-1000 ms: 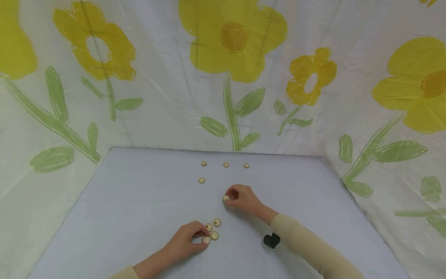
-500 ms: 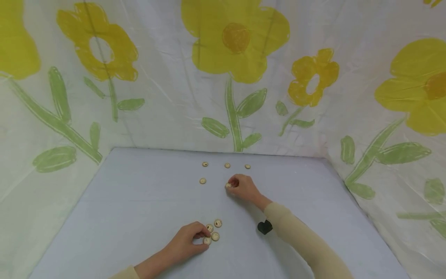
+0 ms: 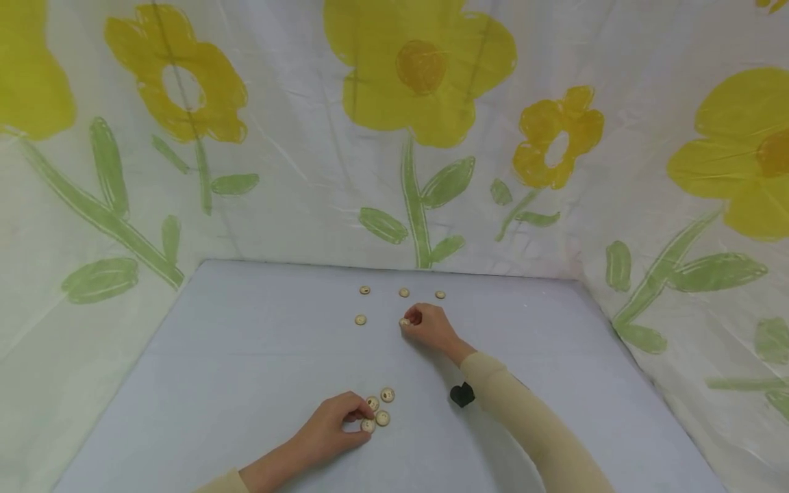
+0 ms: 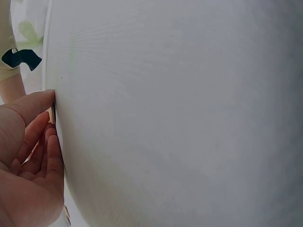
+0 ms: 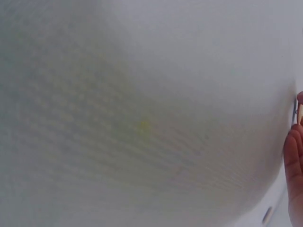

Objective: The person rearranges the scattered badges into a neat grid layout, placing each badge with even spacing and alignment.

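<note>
In the head view my right hand (image 3: 431,325) pinches a small round wooden disc (image 3: 404,322) at the table surface, just right of another disc (image 3: 360,320). Nearer the front, my left hand (image 3: 335,421) holds a wooden disc (image 3: 368,426) between thumb and fingertips. Three more discs with dark markings lie close beside it, one being the disc (image 3: 387,394) farthest from the hand. In the left wrist view the thumb (image 4: 35,105) and fingers meet at a disc's edge. Only part of the right hand (image 5: 296,156) shows in the right wrist view.
Along the far side of the pale table (image 3: 246,383) lie three discs in a row, with the middle disc (image 3: 403,292) behind my right hand. A dark wrist mount (image 3: 462,394) hangs by the right sleeve. A flowered curtain (image 3: 296,171) stands behind and beside the table.
My right hand has carried its disc away from me, to the right of the single disc in the second row. The left hand has stayed in place.
</note>
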### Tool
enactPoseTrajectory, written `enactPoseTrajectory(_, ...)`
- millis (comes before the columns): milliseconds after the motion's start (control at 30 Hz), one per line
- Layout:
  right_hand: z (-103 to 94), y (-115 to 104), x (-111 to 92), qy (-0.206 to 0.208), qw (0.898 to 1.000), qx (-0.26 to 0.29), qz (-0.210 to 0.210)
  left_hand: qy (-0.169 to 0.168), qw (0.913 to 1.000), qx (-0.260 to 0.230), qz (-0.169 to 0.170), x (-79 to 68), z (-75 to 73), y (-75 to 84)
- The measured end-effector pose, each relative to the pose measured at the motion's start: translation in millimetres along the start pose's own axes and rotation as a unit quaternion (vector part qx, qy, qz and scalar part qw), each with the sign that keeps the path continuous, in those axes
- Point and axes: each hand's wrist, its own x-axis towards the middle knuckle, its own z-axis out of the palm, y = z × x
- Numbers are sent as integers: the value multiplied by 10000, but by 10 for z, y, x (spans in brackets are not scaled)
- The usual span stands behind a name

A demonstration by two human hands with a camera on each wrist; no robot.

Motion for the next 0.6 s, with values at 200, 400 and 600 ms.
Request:
enactPoseTrajectory(200, -6, -26, 8, 2, 10000, 11, 25, -45, 9999, 9, -143, -9, -9, 3)
enactPoseTrajectory(400, -1, -20, 8, 50, 10000, 17, 61, -49, 9998, 22, -191, -8, -18, 25)
enactPoseTrajectory(600, 9, -25, 5, 26, 9998, 11, 204, -43, 9998, 53, -196, -9, -22, 28)
